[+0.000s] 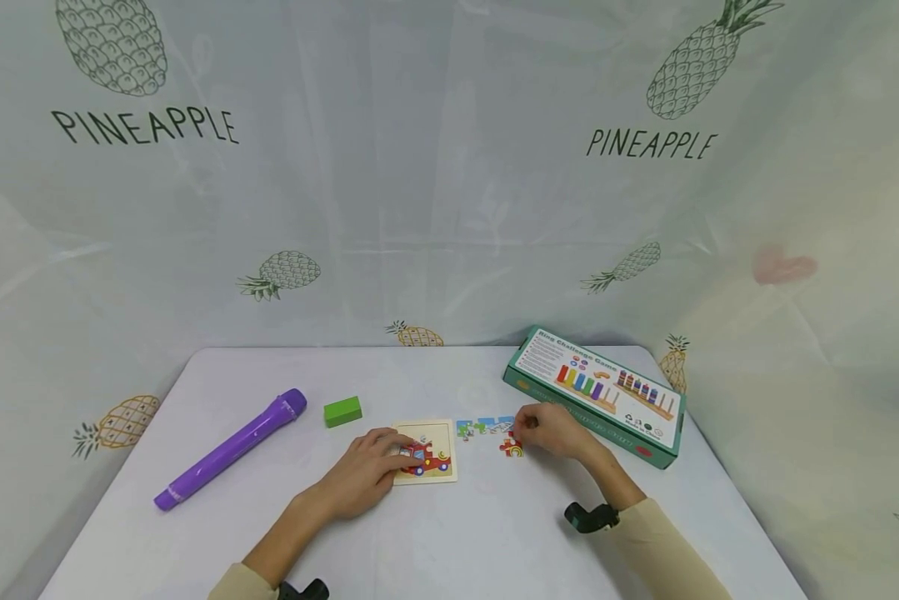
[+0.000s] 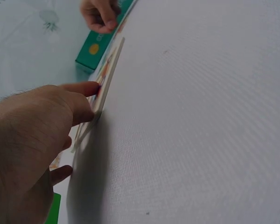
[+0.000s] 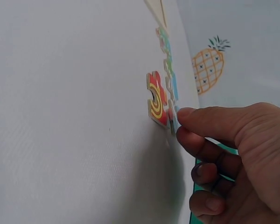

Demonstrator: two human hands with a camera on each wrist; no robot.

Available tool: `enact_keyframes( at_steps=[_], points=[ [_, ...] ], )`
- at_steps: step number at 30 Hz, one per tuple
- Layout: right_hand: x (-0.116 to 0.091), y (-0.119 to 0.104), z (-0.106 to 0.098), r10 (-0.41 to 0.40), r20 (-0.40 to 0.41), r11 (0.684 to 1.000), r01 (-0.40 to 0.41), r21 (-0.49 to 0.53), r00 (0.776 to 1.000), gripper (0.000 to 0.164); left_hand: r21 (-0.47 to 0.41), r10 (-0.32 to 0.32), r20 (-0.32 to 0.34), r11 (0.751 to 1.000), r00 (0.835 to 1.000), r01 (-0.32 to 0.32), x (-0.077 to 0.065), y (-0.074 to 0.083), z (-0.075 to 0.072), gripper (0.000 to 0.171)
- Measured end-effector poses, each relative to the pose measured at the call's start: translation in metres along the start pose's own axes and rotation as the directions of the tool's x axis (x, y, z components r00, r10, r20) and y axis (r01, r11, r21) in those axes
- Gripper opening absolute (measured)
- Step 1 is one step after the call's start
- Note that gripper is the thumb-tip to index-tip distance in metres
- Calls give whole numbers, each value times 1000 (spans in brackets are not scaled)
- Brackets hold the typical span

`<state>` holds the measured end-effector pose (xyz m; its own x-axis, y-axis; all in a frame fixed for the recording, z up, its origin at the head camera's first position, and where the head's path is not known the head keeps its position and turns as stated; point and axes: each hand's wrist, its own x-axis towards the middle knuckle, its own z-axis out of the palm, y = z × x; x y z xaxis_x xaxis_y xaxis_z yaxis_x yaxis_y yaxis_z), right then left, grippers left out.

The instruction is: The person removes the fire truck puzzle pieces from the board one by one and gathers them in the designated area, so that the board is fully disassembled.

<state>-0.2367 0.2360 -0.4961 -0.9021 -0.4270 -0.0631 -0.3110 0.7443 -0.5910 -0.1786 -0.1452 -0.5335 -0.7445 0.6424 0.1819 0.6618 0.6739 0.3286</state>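
My left hand [image 1: 359, 475] rests on the left side of a square wooden puzzle board [image 1: 440, 478] with a red vehicle picture. Its fingers lie over the board's face and edge, as the left wrist view also shows. To the right of the board, a row of blue and green puzzle pieces [image 1: 486, 427] lies on the table. Below the row's right end is a red and yellow puzzle piece [image 3: 157, 99]. My right hand [image 1: 550, 428] pinches the end piece of the row [image 3: 173, 122] between thumb and index finger; the fingertips partly hide it.
A green-edged Ring Challenge Game box [image 1: 599, 392] lies at the back right, behind my right hand. A green block [image 1: 342, 412] and a purple tube-shaped thing [image 1: 232, 450] lie on the left of the white table [image 1: 449, 550]. A pineapple-print curtain [image 1: 449, 183] hangs behind.
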Motion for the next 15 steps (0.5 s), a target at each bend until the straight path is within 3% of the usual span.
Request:
enact_keyframes(
  at_steps=[15],
  points=[
    [25,-38,33,-73,26,995,71,71,997,6,23,-8,4,1000,1000,8,-2,-1,-2,43]
  ],
)
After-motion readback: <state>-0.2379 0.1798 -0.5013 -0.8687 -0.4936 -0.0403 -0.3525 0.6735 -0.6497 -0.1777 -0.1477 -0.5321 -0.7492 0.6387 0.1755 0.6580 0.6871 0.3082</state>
